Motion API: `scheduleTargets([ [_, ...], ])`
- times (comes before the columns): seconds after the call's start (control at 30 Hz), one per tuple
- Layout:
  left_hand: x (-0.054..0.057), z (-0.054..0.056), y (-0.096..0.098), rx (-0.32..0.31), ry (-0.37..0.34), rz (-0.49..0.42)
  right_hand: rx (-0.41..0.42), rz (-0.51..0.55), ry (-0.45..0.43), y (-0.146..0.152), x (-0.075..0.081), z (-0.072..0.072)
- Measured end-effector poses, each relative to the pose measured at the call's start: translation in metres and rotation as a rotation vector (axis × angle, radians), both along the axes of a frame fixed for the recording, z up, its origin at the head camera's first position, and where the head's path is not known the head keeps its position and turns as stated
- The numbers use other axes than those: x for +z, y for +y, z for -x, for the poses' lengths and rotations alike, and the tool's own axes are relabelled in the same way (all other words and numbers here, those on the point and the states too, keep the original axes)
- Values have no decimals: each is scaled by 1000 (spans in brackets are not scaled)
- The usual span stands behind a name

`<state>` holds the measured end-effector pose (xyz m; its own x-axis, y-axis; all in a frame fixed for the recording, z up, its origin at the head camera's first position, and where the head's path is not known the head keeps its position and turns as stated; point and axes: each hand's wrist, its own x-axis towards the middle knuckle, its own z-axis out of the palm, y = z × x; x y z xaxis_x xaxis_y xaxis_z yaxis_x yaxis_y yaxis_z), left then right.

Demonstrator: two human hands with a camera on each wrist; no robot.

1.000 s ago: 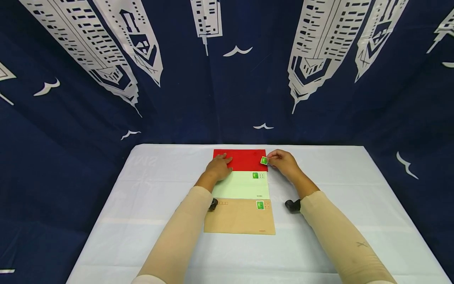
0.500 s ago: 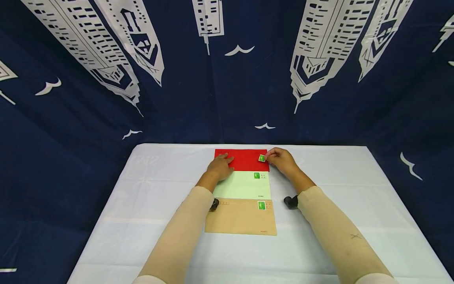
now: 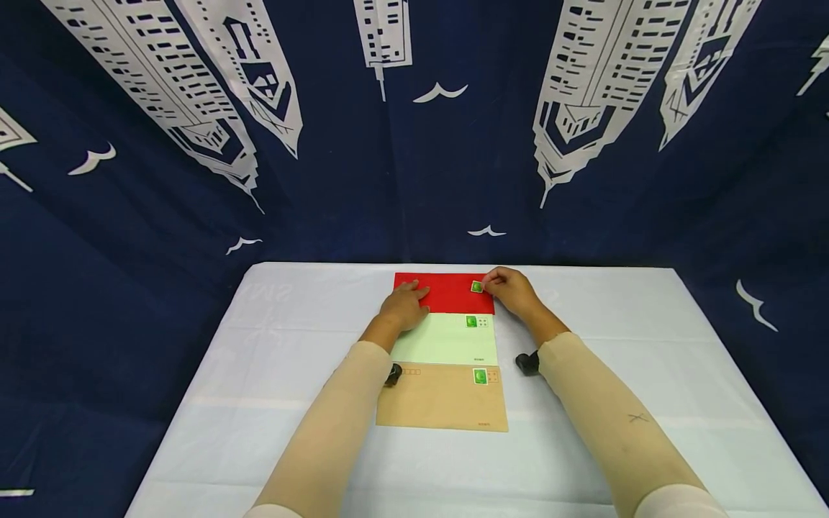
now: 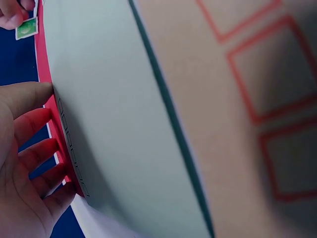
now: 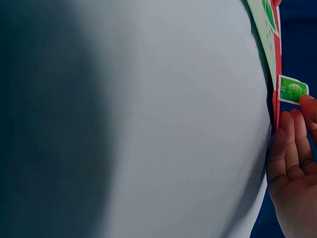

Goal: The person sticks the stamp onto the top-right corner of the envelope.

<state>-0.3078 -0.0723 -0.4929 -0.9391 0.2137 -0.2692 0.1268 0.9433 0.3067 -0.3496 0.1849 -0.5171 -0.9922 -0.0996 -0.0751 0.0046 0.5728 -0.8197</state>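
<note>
My right hand (image 3: 514,290) pinches a green postage stamp (image 3: 476,286) by its right side, close over the upper right corner of a red envelope (image 3: 447,296). In the right wrist view the stamp (image 5: 291,90) shows a globe-like print, with thumb and fingertip at its edge. My left hand (image 3: 403,306) rests on the red envelope's left end, fingers spread. The left wrist view shows those fingertips (image 4: 49,144) along the red strip. Below lies a pale green envelope (image 3: 447,344) bearing a green stamp (image 3: 471,321), then a brown envelope (image 3: 440,406) with another stamp (image 3: 480,376).
The envelopes lie in a column on a white-covered table (image 3: 583,446). A dark blue cloth (image 3: 401,180) printed with white buildings and birds hangs behind the table's far edge. A black wrist camera (image 3: 527,363) juts from the right wrist, another (image 3: 393,375) from the left.
My right hand has shifted slightly left and up, bringing the stamp from the red envelope's right edge farther in over its corner. The left hand stays on the red envelope.
</note>
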Motion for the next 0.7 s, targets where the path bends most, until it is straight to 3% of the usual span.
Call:
scheduleTargets([
  [0.5, -5, 3, 0, 4, -12, 4, 15, -55, 70, -8, -2, 13],
  [0.7, -3, 2, 0, 4, -15, -11, 25, -72, 58, -9, -1, 18],
])
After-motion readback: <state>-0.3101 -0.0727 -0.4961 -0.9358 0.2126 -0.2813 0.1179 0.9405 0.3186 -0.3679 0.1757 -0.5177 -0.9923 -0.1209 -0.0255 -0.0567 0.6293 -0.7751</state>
